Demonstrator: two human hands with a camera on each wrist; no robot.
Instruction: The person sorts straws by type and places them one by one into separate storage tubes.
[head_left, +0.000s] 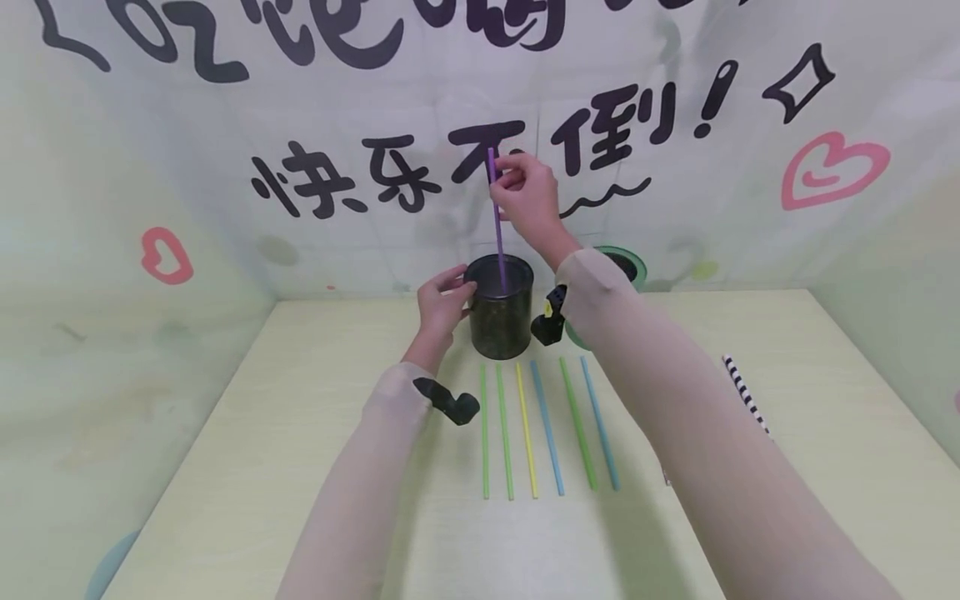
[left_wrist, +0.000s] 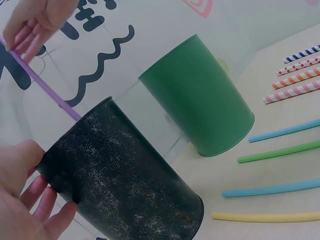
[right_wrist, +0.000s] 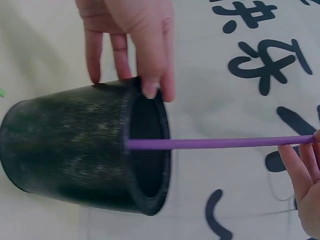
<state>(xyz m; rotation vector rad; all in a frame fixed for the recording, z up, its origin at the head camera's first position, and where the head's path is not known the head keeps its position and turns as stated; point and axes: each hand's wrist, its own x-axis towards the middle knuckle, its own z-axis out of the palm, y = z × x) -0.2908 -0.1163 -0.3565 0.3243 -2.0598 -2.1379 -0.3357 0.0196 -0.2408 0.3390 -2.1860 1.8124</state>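
Note:
A dark speckled cup (head_left: pixel 501 307) (left_wrist: pixel 120 185) (right_wrist: pixel 80 150) stands upright at the back of the pale table (head_left: pixel 300 467). My left hand (head_left: pixel 442 300) (right_wrist: pixel 132 42) grips its rim from the left side. My right hand (head_left: pixel 525 187) (right_wrist: pixel 305 170) pinches the top of a purple straw (head_left: pixel 497 225) (left_wrist: pixel 42 82) (right_wrist: pixel 215 143), whose lower end is inside the cup. Several plain straws, green (head_left: pixel 485 429), yellow (head_left: pixel 527 429) and blue (head_left: pixel 547 425), lie side by side in front of the cup.
A green cup (left_wrist: pixel 200 100) (head_left: pixel 628 260) stands behind and to the right of the dark one. Several patterned paper straws (left_wrist: pixel 295 75) (head_left: pixel 742 392) lie at the right of the table. A printed backdrop closes off the back and sides.

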